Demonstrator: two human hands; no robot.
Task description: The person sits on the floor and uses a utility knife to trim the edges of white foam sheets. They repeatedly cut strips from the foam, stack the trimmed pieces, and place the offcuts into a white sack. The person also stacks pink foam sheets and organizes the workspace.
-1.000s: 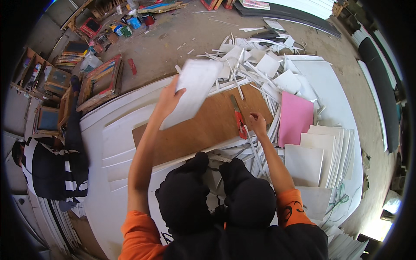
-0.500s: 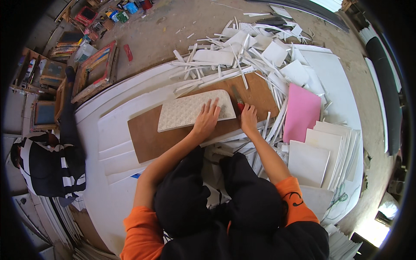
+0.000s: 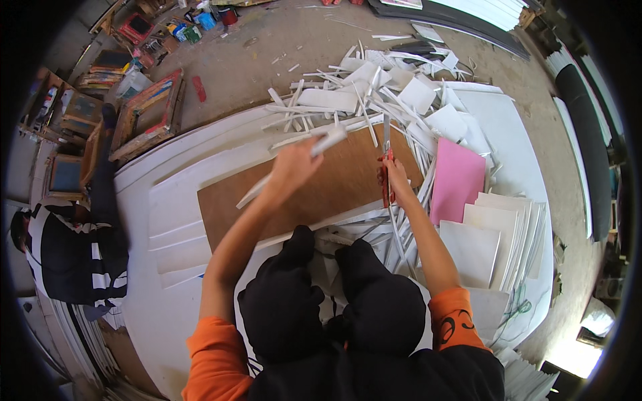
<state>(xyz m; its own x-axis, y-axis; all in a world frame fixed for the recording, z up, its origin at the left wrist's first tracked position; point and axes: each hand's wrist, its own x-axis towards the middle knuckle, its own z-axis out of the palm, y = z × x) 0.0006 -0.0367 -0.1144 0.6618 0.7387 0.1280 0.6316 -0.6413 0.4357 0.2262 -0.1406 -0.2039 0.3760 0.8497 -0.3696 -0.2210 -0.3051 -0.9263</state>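
My left hand [image 3: 294,170] is closed on a pale foam sheet [image 3: 329,141], lifted off the board and tilted so that it shows nearly edge-on; my hand hides its middle. In my right hand [image 3: 398,179] is a cutter knife [image 3: 387,175] with a red handle, its long grey blade pointing away from me. The knife is above the right end of a brown wooden board [image 3: 267,208], which lies slanted in front of my knees.
White offcuts [image 3: 364,90] are heaped beyond the board and along its right side. A pink sheet [image 3: 456,179] and a fanned stack of white sheets [image 3: 471,247] lie to the right. Paint-stained frames [image 3: 150,113] stand far left, near a person in black and white [image 3: 67,257].
The foam sheet, flat on the board under my spread left hand before, is now gripped, raised and turned on edge. My right hand has lifted the knife and pointed it away.
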